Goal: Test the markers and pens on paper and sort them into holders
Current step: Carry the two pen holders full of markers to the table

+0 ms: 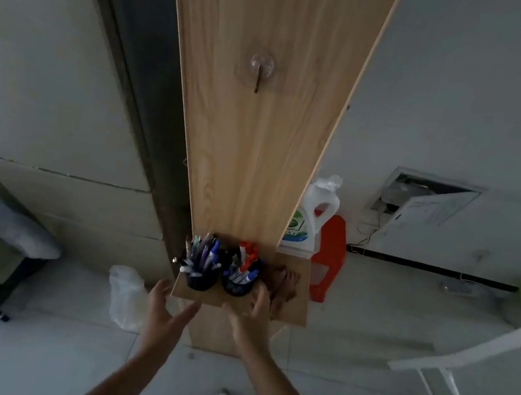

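Two dark round holders stand side by side on a small wooden shelf (294, 311). The left holder (200, 282) is packed with several pens and markers, mostly blue and purple. The right holder (236, 285) carries several markers with red and blue caps. My left hand (164, 307) hovers with spread fingers just in front of the shelf's left edge, holding nothing. My right hand (254, 311) reaches over the shelf's front edge beside the right holder, fingers relaxed, with nothing in it. A brown crumpled thing (284, 283) lies on the shelf to the right of the holders.
A tall wooden panel (257, 127) with a clear hook (260, 70) rises behind the shelf. A white detergent jug (312, 222) and a red stool (330, 255) stand at the right, a white plastic bag (127, 295) at the left. A white frame (468, 352) is at right.
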